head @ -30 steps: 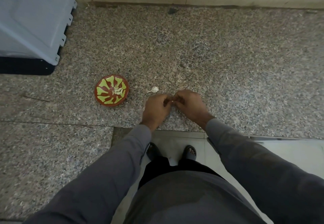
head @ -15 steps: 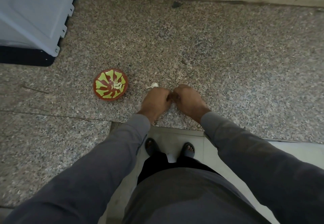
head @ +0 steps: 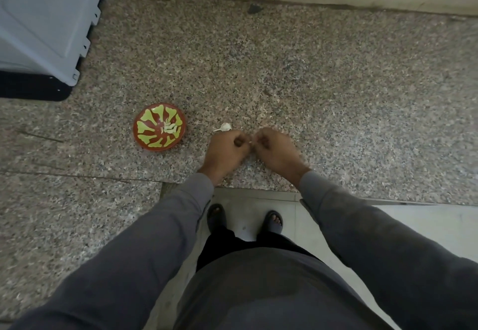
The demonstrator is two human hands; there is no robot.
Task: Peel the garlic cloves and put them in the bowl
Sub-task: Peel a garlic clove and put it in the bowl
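since the earlier frame the two hands, pressed knuckle to knuckle then, are seen drawn slightly apart, with a narrow gap opened between them; the bowl and the loose garlic piece are found where they were.

left hand (head: 227, 148) – fingers curled inward into a loose fist over the granite counter (head: 336, 91); what is held inside cannot be made out with certainty.

right hand (head: 275, 148) – fingers likewise curled, fingertips turned toward the left hand; a small pale fleck, taken to be a garlic clove (head: 250, 143), is glimpsed in the gap between the two hands, apparently pinched, though which hand has hold of it cannot be told.

bowl (head: 144, 122) – round, red-brown with yellow-green leaf shapes, set on the counter to the left of the hands and apart from them; pale peeled cloves (head: 170, 128) are seen lying inside it, right of centre.

garlic piece (head: 224, 127) – white, with a thin tail pointing left, laid on the counter just beyond the left hand, between hand and bowl.

grey sleeves (head: 349, 208) – both arms covered to the wrist.

grey plastic appliance (head: 46, 19) – placed at the far left corner of the counter, on a black base.

sandalled feet (head: 273, 222) – seen on the pale floor tiles below the counter edge.
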